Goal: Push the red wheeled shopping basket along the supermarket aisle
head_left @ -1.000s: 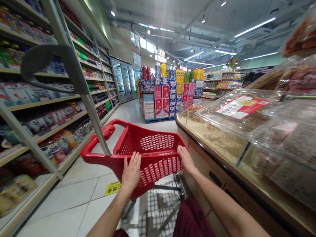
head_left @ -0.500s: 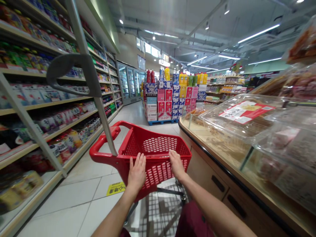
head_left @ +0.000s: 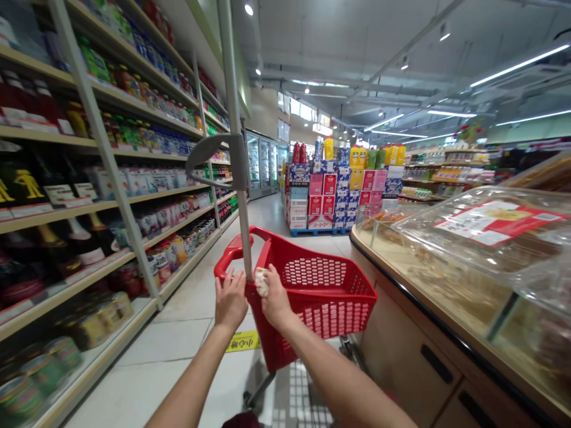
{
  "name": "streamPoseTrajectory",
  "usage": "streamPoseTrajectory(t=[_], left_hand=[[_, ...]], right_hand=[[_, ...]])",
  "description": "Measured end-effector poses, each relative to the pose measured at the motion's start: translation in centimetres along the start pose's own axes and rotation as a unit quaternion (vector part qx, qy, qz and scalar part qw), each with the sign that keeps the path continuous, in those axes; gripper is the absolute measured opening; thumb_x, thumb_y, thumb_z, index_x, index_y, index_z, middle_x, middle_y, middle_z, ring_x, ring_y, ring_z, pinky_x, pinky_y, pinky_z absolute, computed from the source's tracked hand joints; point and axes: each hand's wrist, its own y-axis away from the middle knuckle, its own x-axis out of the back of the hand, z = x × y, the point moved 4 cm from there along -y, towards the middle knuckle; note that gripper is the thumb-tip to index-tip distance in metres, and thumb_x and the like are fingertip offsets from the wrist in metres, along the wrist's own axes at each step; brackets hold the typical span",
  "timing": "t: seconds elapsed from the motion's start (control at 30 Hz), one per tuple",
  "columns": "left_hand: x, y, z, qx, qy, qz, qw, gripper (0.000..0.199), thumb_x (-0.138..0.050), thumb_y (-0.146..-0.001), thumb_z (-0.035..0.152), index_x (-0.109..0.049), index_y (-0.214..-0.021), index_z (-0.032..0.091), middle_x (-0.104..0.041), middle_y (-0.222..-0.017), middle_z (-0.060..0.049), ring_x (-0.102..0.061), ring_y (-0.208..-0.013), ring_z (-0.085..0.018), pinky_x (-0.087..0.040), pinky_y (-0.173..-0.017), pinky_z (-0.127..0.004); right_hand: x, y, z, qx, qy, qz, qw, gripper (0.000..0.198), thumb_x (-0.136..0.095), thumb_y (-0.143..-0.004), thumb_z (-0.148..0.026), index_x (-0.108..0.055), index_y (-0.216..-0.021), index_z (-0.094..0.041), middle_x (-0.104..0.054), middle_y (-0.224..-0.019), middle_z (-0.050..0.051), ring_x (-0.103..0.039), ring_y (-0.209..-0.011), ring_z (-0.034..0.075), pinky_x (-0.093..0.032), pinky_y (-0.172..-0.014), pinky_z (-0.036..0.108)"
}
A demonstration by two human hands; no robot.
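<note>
A red plastic shopping cart (head_left: 312,309) stands side-on in front of me, with holes in its basket walls. A grey pole (head_left: 243,238) with a dark grey loop grip (head_left: 218,157) rises at its handle end. My left hand (head_left: 232,302) rests on the rim by the red handle (head_left: 229,252), fingers stretched out and apart. Close to the pole's foot, my right hand (head_left: 276,300) is closed round a crumpled off-white cloth (head_left: 262,282), pressing it to the cart's upper edge. Part of the cloth is hidden by my fingers.
Shelves of bottles and cans (head_left: 147,172) run along the left. At right is a wooden counter (head_left: 401,333) with clear plastic food packages (head_left: 486,223). Stacked drink boxes (head_left: 323,199) stand ahead on a blue pallet. A yellow floor sign (head_left: 243,341) lies below the cart.
My right hand has moved left along the cart's rim to the pole, and the cloth now shows in it. My left hand has shifted toward the handle. The view has turned left.
</note>
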Motion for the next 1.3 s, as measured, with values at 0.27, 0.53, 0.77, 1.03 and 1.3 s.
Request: streamPoseTrajectory(t=[0.27,0.53,0.77,1.03,1.3], left_hand=[[0.4,0.8,-0.1,-0.014,0.006,0.001,1.0,0.051,-0.033,-0.069,0.003,-0.051,-0.114,0.016,-0.049,-0.125,-0.006,-0.029,-0.125,-0.024,-0.021,-0.104,-0.05],[0.2,0.8,0.4,-0.025,0.015,0.008,1.0,0.051,-0.033,-0.068,0.001,-0.052,-0.113,0.016,-0.049,-0.126,-0.008,-0.03,-0.125,-0.025,-0.022,-0.103,-0.052],[0.5,1.2,0.5,-0.036,0.025,-0.009,0.999,0.051,-0.031,-0.07,0.002,-0.05,-0.116,0.015,-0.048,-0.126,-0.008,-0.028,-0.126,-0.025,-0.022,-0.102,-0.052],[0.7,1.0,0.6,-0.033,0.027,-0.034,0.998,0.055,-0.031,-0.066,-0.001,-0.049,-0.116,0.014,-0.046,-0.128,-0.008,-0.029,-0.126,-0.025,-0.022,-0.102,-0.053],[0.9,1.6,0.9,-0.021,0.043,0.029,0.998,0.046,-0.034,-0.068,0.003,-0.052,-0.109,0.015,-0.048,-0.125,-0.01,-0.031,-0.124,-0.025,-0.021,-0.102,-0.052]], right_hand=[[5.5,-0.4,1.6,0.031,0.107,-0.063,0.992,0.04,-0.039,-0.075,-0.004,-0.059,-0.105,-0.021,-0.058,-0.111,0.007,-0.054,-0.103,0.017,-0.046,-0.087,0.031],[9.0,-14.4,-10.9,0.319,0.189,0.055,0.927,0.038,-0.037,-0.086,-0.01,-0.048,-0.12,-0.022,-0.035,-0.135,0.0,-0.011,-0.131,0.018,-0.022,-0.108,0.039],[5.4,-6.4,-5.6,0.469,0.229,-0.118,0.845,0.032,-0.038,-0.087,-0.014,-0.052,-0.116,-0.015,-0.047,-0.126,0.005,-0.022,-0.128,0.018,-0.03,-0.105,0.037],[5.3,-5.9,-5.0,0.348,0.188,-0.073,0.915,0.039,-0.034,-0.085,-0.01,-0.046,-0.122,-0.015,-0.04,-0.132,0.007,-0.02,-0.129,0.018,-0.026,-0.107,0.037],[7.9,3.1,5.3,-0.023,0.131,-0.08,0.988,0.031,-0.038,-0.084,-0.015,-0.058,-0.107,-0.019,-0.056,-0.115,0.008,-0.05,-0.109,0.019,-0.04,-0.095,0.036]])
